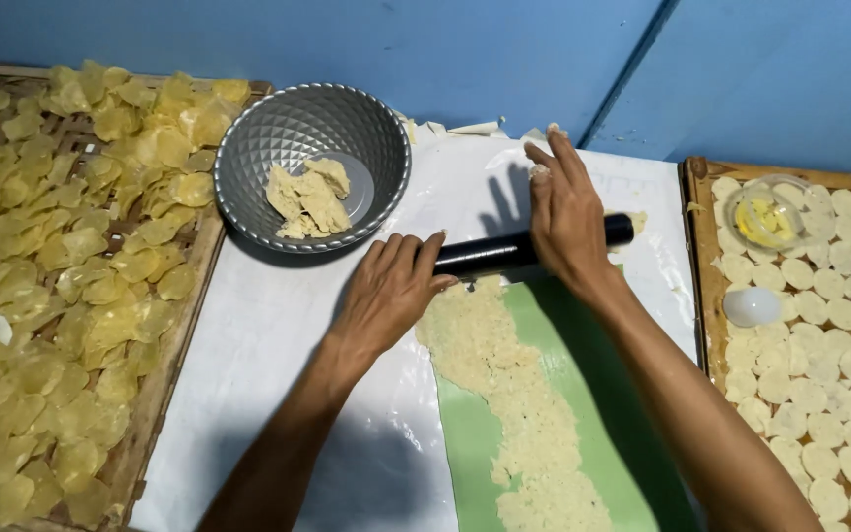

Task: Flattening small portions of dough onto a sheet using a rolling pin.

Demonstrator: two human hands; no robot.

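A black rolling pin (499, 253) lies across the far end of a thin strip of pale dough (519, 404) spread on a green sheet (593, 394). My left hand (391, 291) presses flat on the pin's left end, fingers together. On the right part of the pin rests my right hand (568, 222), palm down with its fingers stretched out. Both forearms reach in from the bottom of the view. A grey metal bowl (248, 158) with lumps of dough (309, 197) stands just beyond my left hand.
A woven tray (177, 340) of yellow translucent chips fills the left side. At right, a wooden tray (697, 286) carries rows of pale round discs, a small clear bowl (770, 212) and a white round object (752, 306). A white plastic sheet (268, 325) covers the work surface; a blue wall stands behind.
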